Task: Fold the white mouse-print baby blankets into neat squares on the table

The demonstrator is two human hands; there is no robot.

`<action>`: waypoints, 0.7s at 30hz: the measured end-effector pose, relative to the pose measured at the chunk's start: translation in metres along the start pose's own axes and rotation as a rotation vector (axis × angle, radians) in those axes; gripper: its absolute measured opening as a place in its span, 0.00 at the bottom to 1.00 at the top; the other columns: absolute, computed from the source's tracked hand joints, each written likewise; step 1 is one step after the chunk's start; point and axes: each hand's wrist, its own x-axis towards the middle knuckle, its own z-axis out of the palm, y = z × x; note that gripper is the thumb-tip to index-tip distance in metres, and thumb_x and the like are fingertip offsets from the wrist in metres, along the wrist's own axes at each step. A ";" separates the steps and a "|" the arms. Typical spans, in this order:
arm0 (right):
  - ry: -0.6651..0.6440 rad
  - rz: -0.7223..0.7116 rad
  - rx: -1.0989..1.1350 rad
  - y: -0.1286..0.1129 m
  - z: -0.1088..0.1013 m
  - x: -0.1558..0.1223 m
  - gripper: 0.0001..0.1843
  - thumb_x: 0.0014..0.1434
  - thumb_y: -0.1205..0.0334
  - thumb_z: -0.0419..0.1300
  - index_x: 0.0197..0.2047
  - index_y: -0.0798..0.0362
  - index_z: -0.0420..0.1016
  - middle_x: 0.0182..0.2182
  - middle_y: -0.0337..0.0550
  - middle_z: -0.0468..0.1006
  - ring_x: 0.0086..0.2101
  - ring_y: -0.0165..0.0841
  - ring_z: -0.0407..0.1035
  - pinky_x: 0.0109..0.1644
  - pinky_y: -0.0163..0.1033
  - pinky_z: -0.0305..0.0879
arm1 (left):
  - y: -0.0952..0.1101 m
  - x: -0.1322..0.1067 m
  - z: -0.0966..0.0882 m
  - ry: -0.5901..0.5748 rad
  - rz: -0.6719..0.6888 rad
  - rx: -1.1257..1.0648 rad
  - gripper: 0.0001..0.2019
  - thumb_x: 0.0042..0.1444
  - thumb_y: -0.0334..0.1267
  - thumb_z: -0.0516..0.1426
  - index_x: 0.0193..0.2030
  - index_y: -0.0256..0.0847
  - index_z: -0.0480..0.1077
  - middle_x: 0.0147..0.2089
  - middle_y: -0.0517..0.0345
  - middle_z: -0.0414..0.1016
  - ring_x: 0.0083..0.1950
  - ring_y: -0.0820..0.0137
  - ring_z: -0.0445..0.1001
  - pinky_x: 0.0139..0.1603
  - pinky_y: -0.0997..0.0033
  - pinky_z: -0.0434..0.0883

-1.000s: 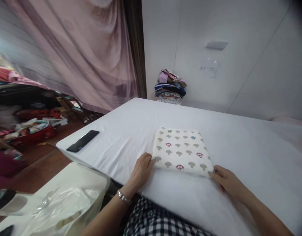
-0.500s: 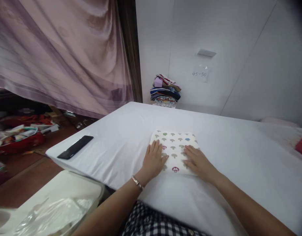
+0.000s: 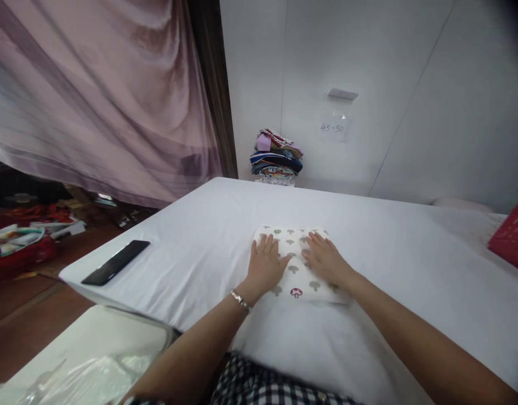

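A folded white cloth with a mushroom print [image 3: 303, 278] lies flat on the white-covered table [image 3: 191, 236] in front of me. My left hand [image 3: 267, 264] rests on its left side, palm down, with the fingers spread. On its right half lies my right hand [image 3: 328, 261], slightly blurred, its fingers stretched towards the far edge. Both hands press on the fabric and neither grips it. Parts of the print are hidden under them.
At the table's left end lies a flat black object [image 3: 116, 262]. A stack of folded clothes [image 3: 277, 157] stands at the far edge by the wall. To the right is a red basket [image 3: 512, 233]. Clear plastic [image 3: 102, 377] covers part of a pale surface at lower left.
My right hand has slid farther up the cloth and a little inward. The left hand has shifted slightly up on the left side. The view has turned a little to the right.
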 end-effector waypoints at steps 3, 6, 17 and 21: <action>-0.032 0.122 -0.052 0.009 0.007 0.028 0.36 0.61 0.45 0.40 0.66 0.60 0.48 0.66 0.49 0.40 0.64 0.40 0.32 0.65 0.50 0.32 | -0.006 0.019 0.011 -0.034 -0.028 0.015 0.34 0.59 0.55 0.39 0.64 0.29 0.53 0.68 0.43 0.45 0.69 0.56 0.40 0.66 0.52 0.40; -0.075 0.217 -0.037 0.022 0.021 0.038 0.38 0.61 0.42 0.38 0.67 0.58 0.45 0.67 0.46 0.37 0.64 0.40 0.31 0.64 0.52 0.36 | -0.017 0.027 0.026 -0.083 -0.085 -0.015 0.38 0.58 0.58 0.37 0.65 0.29 0.51 0.69 0.43 0.44 0.69 0.56 0.40 0.66 0.53 0.42; 0.047 0.334 0.373 0.036 0.014 0.023 0.34 0.59 0.48 0.47 0.65 0.56 0.52 0.66 0.46 0.44 0.64 0.38 0.37 0.66 0.46 0.37 | -0.024 0.026 0.025 -0.076 -0.145 -0.187 0.32 0.58 0.54 0.42 0.63 0.33 0.53 0.69 0.44 0.45 0.69 0.59 0.40 0.66 0.53 0.42; 0.144 0.542 0.766 0.043 0.009 -0.008 0.36 0.57 0.50 0.52 0.65 0.54 0.52 0.63 0.49 0.53 0.60 0.39 0.51 0.63 0.45 0.49 | -0.041 0.028 0.020 0.001 -0.311 -0.401 0.28 0.58 0.48 0.46 0.61 0.35 0.55 0.68 0.43 0.48 0.68 0.60 0.46 0.64 0.59 0.51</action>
